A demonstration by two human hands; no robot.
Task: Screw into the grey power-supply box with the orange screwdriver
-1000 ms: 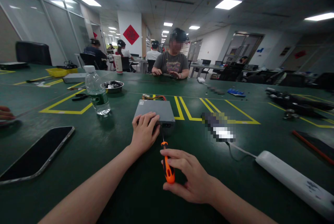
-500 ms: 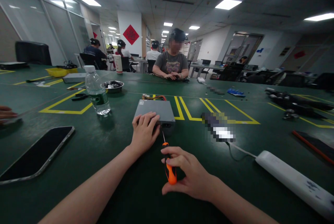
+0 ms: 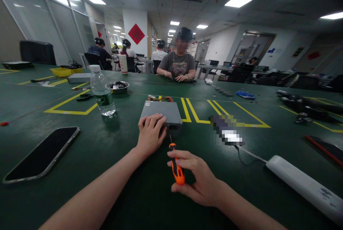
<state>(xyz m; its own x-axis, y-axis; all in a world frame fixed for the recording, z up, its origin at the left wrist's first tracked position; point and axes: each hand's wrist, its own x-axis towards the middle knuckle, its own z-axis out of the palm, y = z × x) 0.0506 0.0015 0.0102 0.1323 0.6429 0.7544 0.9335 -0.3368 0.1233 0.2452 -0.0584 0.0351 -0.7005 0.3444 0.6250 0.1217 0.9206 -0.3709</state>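
Left hand (image 3: 150, 136) grasps a grey metal box (image 3: 164, 109), right hand (image 3: 198, 173) holds an orange-black screwdriver (image 3: 178, 172) at its five o'clock: seemingly screw-turning, needing alignment.

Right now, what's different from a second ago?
The orange screwdriver has turned a little in the right hand, its handle end tilting rightward. Another person's hand has left the view's left edge. The left hand still rests on the gray box; the bottle stayed put.

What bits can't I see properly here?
In the head view:
Screwdriver tip: too small and dark to tell if it touches the box.
Part of the box's near side: hidden by the left hand.
Power strip end: cut off by right edge.
Bottle label writing: too small.
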